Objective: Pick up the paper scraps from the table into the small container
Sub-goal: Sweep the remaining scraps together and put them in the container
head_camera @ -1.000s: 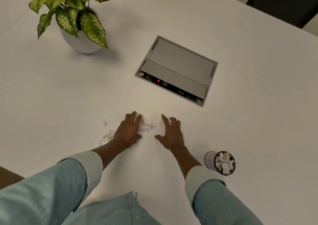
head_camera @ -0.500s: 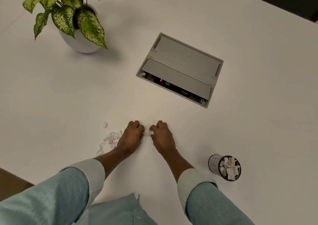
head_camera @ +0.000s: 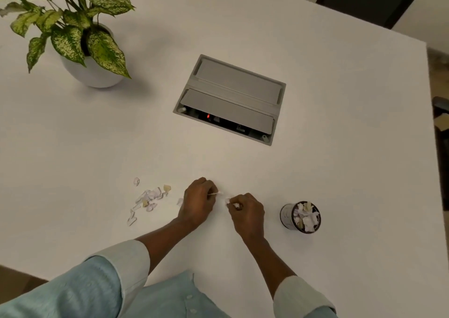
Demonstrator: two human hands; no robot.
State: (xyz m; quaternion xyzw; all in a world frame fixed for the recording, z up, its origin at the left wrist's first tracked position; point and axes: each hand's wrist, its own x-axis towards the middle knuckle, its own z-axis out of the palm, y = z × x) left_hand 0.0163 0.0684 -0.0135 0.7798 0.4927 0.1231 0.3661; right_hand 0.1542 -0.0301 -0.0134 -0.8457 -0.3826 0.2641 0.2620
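Note:
Several white and tan paper scraps point(head_camera: 150, 198) lie scattered on the white table point(head_camera: 340, 162), left of my hands. My left hand point(head_camera: 198, 199) is curled and pinches a few scraps at its fingertips. Just to its right, my right hand point(head_camera: 246, 210) is curled around more white scraps. One small scrap point(head_camera: 180, 201) lies by my left hand's wrist side. The small round container point(head_camera: 286, 214) stands to the right of my right hand, a short gap away, and holds several crumpled scraps.
A grey recessed socket box point(head_camera: 230, 99) with a half-open lid sits in the table beyond my hands. A potted plant point(head_camera: 93, 73) in a white pot stands at the far left. The table's right edge runs past the container.
Both hands went from flat and spread to curled, drawing together and gathering the scraps that lay between them. The scraps on the left stayed put.

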